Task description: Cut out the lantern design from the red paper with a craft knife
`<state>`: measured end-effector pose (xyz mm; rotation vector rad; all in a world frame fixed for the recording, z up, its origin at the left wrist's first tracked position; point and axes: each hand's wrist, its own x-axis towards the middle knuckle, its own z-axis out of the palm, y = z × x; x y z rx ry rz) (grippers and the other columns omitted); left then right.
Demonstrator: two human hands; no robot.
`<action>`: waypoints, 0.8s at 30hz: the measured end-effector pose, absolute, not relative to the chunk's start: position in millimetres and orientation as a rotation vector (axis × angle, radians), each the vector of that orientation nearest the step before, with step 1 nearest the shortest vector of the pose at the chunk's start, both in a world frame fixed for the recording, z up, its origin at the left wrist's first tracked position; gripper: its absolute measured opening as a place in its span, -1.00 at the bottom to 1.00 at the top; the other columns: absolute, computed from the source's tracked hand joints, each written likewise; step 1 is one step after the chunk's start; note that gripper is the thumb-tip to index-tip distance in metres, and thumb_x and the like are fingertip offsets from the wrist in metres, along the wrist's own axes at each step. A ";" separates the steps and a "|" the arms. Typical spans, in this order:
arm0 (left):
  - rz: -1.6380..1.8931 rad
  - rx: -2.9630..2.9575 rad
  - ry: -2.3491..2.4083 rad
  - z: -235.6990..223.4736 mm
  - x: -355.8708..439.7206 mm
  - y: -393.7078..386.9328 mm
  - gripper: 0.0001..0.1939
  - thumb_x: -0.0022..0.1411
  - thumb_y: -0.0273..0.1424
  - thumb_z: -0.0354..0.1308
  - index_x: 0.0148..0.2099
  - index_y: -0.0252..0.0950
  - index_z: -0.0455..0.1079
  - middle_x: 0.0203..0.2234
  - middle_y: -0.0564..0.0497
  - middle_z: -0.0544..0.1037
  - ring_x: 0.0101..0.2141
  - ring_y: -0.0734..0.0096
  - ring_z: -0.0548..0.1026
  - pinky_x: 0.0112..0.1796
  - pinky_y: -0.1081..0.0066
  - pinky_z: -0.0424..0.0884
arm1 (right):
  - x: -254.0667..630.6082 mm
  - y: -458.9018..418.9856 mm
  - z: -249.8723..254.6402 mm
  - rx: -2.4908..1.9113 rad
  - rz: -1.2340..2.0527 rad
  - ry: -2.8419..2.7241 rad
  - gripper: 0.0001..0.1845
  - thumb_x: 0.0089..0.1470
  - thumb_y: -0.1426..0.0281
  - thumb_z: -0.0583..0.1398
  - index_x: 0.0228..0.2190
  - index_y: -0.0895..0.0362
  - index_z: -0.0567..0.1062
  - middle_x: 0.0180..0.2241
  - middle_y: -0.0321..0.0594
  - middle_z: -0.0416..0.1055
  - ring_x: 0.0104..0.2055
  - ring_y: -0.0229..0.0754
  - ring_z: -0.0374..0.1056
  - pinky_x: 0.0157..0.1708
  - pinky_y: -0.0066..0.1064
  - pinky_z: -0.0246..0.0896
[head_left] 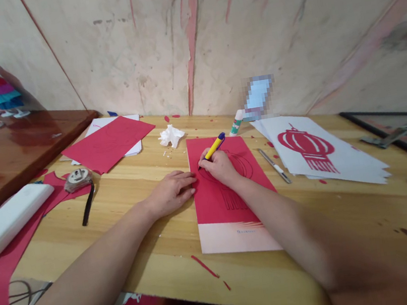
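My right hand is closed round a yellow pen with a blue end, its tip down on a sheet of red paper. Dark lines on that sheet form a rounded lantern outline with a fringe below; my hand and forearm cover part of it. A pale sheet shows under the red one along its near side. On the sheet's left edge rest the fingertips of my left hand, which lies flat with fingers stretched out.
Right of the sheet are a craft knife and white paper bearing a red lantern cutout. Behind stand a glue stick and crumpled tissue. Leftward lie another red sheet, a tape measure and a long white case.
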<state>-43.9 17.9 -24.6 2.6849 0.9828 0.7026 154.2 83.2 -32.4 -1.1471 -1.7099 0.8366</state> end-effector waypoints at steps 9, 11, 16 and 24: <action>0.714 2.705 0.984 -24.9 -43.8 18.1 -0.71 0.39 -0.38 0.04 0.05 -0.32 0.48 0.00 -0.17 0.57 -0.02 0.22 0.53 0.04 0.19 0.43 | 155.0 84.3 -33.6 -1.151 0.847 -1.718 -0.92 -0.21 0.36 0.16 -0.63 0.08 0.33 -0.61 -0.35 0.29 -0.49 -0.22 0.23 -0.39 -0.36 0.15; 0.720 2.708 0.976 -25.0 -43.7 18.3 -0.71 0.39 -0.38 0.04 0.05 -0.34 0.48 0.00 -0.18 0.57 -0.02 0.21 0.53 0.05 0.19 0.43 | 154.9 83.8 -33.4 -1.142 0.845 -1.719 -0.91 -0.21 0.36 0.16 -0.63 0.07 0.33 -0.61 -0.36 0.28 -0.49 -0.23 0.22 -0.38 -0.36 0.15; 0.717 2.700 0.976 -24.8 -43.7 18.3 -0.71 0.39 -0.38 0.04 0.05 -0.30 0.48 0.00 -0.15 0.57 -0.02 0.23 0.53 0.05 0.20 0.43 | 155.1 83.3 -33.9 -1.155 0.853 -1.732 -0.91 -0.20 0.37 0.16 -0.63 0.07 0.32 -0.61 -0.35 0.29 -0.48 -0.22 0.24 -0.37 -0.36 0.16; 0.707 2.701 0.987 -22.9 -43.3 17.3 -0.71 0.38 -0.38 0.04 0.05 -0.33 0.48 0.00 -0.18 0.57 -0.02 0.22 0.53 0.05 0.20 0.43 | 155.6 83.4 -33.9 -1.156 0.840 -1.747 -0.92 -0.20 0.38 0.15 -0.64 0.08 0.33 -0.60 -0.34 0.32 -0.48 -0.21 0.26 -0.36 -0.35 0.17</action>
